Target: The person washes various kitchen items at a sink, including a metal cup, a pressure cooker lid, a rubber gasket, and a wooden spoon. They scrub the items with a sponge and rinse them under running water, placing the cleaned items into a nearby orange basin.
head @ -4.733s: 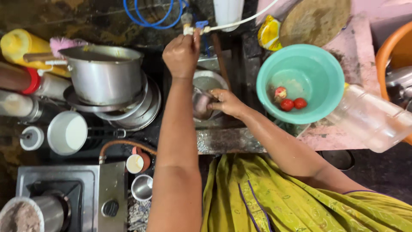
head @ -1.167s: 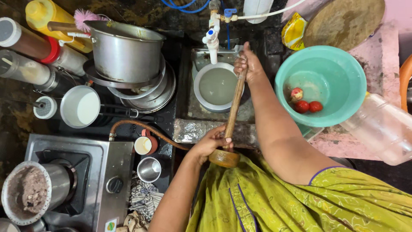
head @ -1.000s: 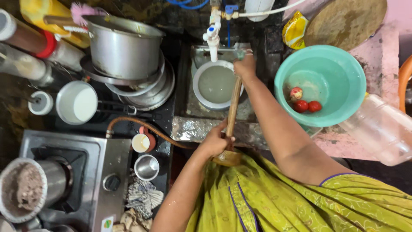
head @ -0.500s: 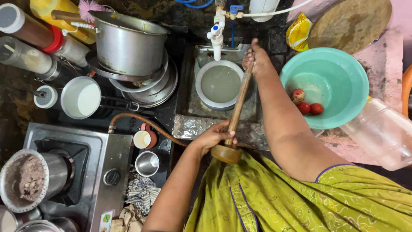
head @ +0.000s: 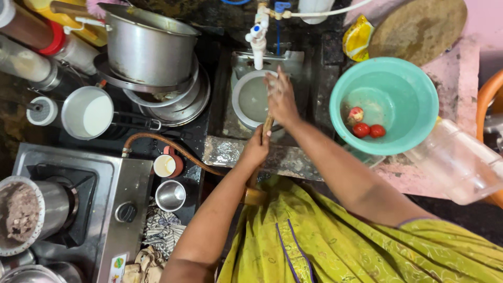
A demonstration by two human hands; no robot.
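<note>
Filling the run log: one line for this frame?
left hand: grips wooden stick | right hand: on stick's upper end | over steel bowl in sink

A dark, wet counter [head: 209, 78] is seen across the top of the frame. At the upper left, a big steel pot [head: 149, 47] is stacked on steel plates [head: 178, 105]. Just below and left of it, a small pan of white milk [head: 88, 112] is set. At the lower left, a steel gas stove [head: 99, 209] is placed, and a small steel cup [head: 171, 195] is found beside it. In the upper middle, a small sink [head: 236, 112] is sunk into the counter. At the right, a green tub [head: 384, 105] with three red tomatoes [head: 367, 126] is rested on a pink slab [head: 456, 78].
</note>
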